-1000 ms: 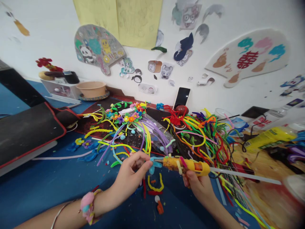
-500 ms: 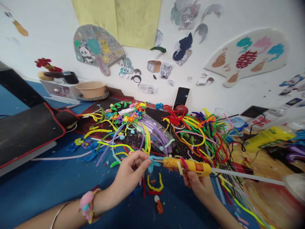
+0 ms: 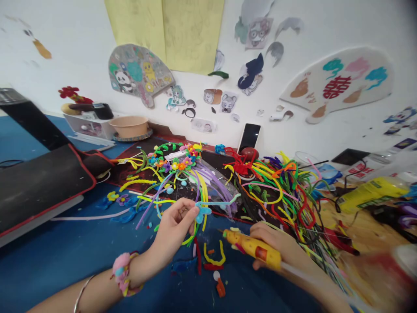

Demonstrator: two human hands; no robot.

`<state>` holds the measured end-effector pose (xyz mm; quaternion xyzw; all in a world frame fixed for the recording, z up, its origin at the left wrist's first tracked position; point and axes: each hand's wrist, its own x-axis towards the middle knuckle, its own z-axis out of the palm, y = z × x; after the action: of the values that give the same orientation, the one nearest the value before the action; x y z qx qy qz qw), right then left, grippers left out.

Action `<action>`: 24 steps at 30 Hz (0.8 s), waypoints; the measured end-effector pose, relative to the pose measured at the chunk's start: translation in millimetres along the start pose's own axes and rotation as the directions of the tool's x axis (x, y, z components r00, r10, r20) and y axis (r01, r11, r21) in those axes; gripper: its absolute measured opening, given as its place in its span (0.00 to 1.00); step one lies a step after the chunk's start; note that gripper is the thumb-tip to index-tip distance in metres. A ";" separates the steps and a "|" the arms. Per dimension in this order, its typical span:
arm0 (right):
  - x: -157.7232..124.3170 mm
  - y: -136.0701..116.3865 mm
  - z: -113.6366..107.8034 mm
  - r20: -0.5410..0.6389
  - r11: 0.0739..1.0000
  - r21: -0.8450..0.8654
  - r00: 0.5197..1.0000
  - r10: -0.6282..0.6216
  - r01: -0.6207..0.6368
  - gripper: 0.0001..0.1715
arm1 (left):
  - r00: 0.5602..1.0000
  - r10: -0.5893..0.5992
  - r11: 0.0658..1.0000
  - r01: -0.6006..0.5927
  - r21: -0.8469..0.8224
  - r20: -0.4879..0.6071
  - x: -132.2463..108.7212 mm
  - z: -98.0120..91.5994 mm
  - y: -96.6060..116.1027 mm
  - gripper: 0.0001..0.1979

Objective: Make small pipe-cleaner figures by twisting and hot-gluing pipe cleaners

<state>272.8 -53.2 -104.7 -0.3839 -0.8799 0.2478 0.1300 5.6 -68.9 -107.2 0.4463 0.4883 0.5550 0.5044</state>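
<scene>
Far out to the left of your left hand a black mat (image 3: 39,182) lies on the blue bench (image 3: 48,256). A fluffy pink bracelet (image 3: 122,271) sits on that wrist. Your left hand (image 3: 174,226) is raised a little off the bench, thumb and forefinger pinched shut on a light blue pipe-cleaner flower (image 3: 203,211), whose stem runs off to the right, away from your fingers. Beyond that hand lies a bunch of finished flowers (image 3: 176,163) on long stems, so a good share of the making looks done. Between your hands, low on the bench, lie offcuts, among them a yellow curl (image 3: 213,258) and an orange scrap (image 3: 220,287). To the right of these, your right hand (image 3: 276,245) is wrapped around a yellow glue gun (image 3: 252,248) held low, close to the bench, its nozzle turned toward your left hand but well below the blue flower and apart from it. I cannot tell whether any glue is on the flower. It is not joined to the bunch, so I judge this one as shaped but not fixed in place. Beyond your right hand spreads a loose pile of pipe cleaners (image 3: 280,191) in many colours, which suggests plenty of stock is unused. Further right lies a yellow bottle (image 3: 371,193).
</scene>
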 end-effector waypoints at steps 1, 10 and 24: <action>-1.3 2.8 2.5 0.011 0.996 -0.080 0.999 0.032 -0.031 0.17 | 1.000 0.003 1.000 -0.003 -0.002 0.001 -0.4 -0.3 0.1 0.09; -12.6 -18.0 -35.4 0.036 0.982 -0.187 0.999 0.021 -0.014 0.16 | 0.996 0.009 0.998 -0.015 0.069 0.086 -6.4 1.4 2.9 0.10; 52.1 -79.0 2.8 -0.202 0.977 0.160 0.964 0.173 -0.142 0.06 | 0.989 0.037 0.986 -0.059 0.153 0.143 -14.0 4.6 -1.7 0.09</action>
<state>188.3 -61.6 -62.7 -0.4668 -0.8073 0.2773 0.2313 11.6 -82.4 -108.4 0.5339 0.4829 0.4944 0.4871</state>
